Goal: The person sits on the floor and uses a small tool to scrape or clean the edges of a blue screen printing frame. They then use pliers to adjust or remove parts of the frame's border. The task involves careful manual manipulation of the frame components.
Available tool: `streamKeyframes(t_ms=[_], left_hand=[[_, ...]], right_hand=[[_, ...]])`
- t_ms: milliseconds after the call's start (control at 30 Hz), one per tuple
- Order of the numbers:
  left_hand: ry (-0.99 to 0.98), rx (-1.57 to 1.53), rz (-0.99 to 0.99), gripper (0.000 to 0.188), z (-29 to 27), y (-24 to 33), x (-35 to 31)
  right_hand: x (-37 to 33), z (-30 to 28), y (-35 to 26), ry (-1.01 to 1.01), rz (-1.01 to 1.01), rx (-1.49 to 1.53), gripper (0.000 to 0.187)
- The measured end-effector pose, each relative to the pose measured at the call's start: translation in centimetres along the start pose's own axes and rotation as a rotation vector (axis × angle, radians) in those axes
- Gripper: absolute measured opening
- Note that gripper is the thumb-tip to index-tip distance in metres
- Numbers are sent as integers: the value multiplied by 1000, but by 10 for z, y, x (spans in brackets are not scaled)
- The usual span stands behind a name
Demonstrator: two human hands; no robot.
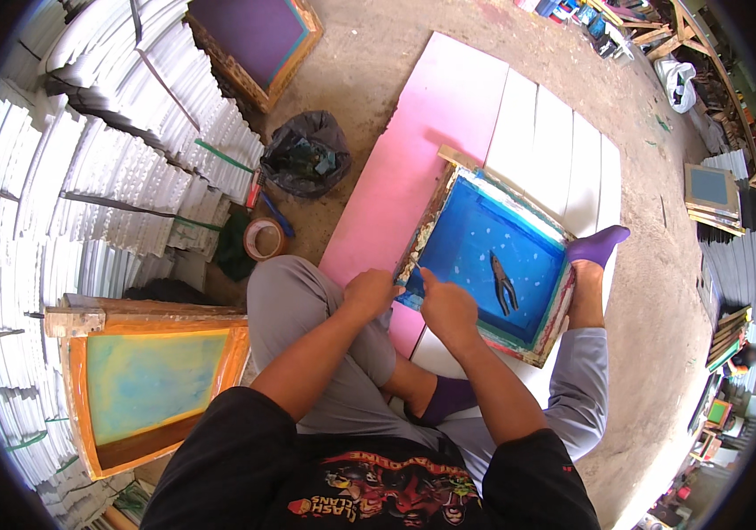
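A wooden screen-printing frame (532,355) with blue mesh (471,243) lies tilted before me on pink and white boards. Its rim is chipped and stained with paint. Pliers (502,283) with dark handles rest on the mesh, handles toward me. My left hand (371,294) is closed at the frame's near left corner. Close by on its right, my right hand (448,307) is also closed, thumb up, over the same corner. A thin pale tip shows by the right thumb, but what either hand grips is too small or hidden to tell.
My purple-socked foot (598,246) is against the frame's right side. Strapped stacks of white sheets (117,168) line the left, beside a black plastic bag (305,155), a tape roll (265,239) and another screen frame (155,384). A purple-meshed frame (250,40) lies at far left.
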State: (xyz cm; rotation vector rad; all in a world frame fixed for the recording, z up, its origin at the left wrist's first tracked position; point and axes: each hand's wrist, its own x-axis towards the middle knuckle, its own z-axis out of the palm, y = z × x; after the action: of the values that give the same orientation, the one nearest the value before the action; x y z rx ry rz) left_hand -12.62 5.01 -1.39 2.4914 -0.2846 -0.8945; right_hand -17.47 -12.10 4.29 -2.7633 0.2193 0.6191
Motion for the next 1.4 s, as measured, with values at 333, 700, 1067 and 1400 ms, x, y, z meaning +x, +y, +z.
streamKeyframes(t_ms=[333,700,1067,1400], left_hand=[[-8,-10,-18,47,-5,4,-1],[-23,-4,-39,49,-8,3,-1],[-28,17,-34,52,-5,-2,3],[-84,63,-52,52,-7,4,7]], right_hand=[[17,21,45,-43,-71,471,34],[17,5,47,-105,-114,152,37],[27,5,57,-72,-202,80,35],[52,34,89,-118,-289,752,35]])
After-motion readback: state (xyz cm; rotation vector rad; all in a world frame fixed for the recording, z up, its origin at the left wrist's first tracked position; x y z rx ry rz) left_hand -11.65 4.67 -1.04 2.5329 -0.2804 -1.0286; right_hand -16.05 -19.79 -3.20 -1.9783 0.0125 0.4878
